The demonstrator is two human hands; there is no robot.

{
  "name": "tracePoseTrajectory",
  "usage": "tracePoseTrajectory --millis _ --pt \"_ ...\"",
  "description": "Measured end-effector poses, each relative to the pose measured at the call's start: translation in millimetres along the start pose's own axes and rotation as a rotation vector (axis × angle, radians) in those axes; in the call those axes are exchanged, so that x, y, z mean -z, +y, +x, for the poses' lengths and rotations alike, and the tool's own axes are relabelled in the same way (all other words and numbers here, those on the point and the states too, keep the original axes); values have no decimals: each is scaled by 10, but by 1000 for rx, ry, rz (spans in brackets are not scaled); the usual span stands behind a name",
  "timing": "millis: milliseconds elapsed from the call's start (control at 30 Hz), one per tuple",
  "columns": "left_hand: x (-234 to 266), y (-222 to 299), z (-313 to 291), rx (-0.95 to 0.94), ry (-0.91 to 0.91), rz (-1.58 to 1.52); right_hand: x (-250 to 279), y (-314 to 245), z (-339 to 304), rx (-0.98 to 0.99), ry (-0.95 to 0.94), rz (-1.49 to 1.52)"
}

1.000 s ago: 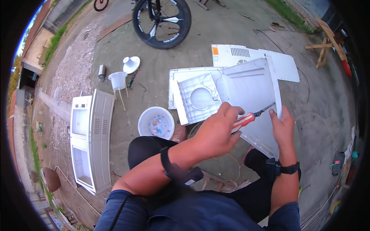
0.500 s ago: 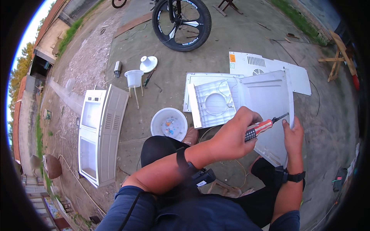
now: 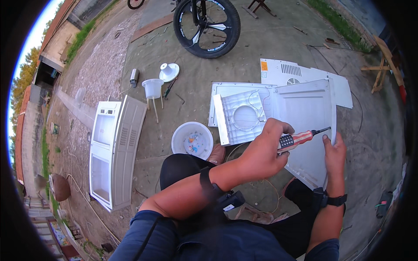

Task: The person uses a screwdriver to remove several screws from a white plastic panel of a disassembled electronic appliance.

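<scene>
My left hand (image 3: 266, 150) is wrapped round a screwdriver (image 3: 300, 138) with a red-and-white handle and a black dotted grip. The shaft points right, its tip at the right-hand edge of a white sheet panel (image 3: 305, 113). Whether the tip sits in a screw is too small to tell. My right hand (image 3: 335, 154) grips that same edge just below the tip, thumb on the near face, with some fingers hidden. The panel stands tilted in front of me. Beside it, a white ribbed plastic frame (image 3: 243, 118) with a round opening lies on another white panel (image 3: 214, 93).
A white basin (image 3: 191, 125) holding small parts sits left of my foot. Further left stands a white appliance casing (image 3: 124, 152). Beyond are a white tub with legs (image 3: 152, 89), a round white lid (image 3: 170, 76), a vented panel (image 3: 342, 91) and a bicycle wheel (image 3: 207, 30).
The panel's held edge has shifted slightly right, and both hands have gone with it. The screwdriver now lies a little flatter, its tip still by the edge.
</scene>
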State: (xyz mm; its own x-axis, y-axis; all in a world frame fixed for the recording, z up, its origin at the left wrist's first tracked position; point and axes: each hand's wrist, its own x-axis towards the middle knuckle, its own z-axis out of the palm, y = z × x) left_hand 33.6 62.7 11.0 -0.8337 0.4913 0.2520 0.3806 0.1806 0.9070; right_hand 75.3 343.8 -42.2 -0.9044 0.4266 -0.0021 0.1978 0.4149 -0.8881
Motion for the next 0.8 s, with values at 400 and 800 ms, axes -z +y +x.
tracePoseTrajectory --millis 400,800 --pt "-33 -17 -10 61 71 -38 19 -16 2 -17 -15 -41" --pt "-24 -33 -2 -63 134 13 9 -16 14 -23 -15 -64"
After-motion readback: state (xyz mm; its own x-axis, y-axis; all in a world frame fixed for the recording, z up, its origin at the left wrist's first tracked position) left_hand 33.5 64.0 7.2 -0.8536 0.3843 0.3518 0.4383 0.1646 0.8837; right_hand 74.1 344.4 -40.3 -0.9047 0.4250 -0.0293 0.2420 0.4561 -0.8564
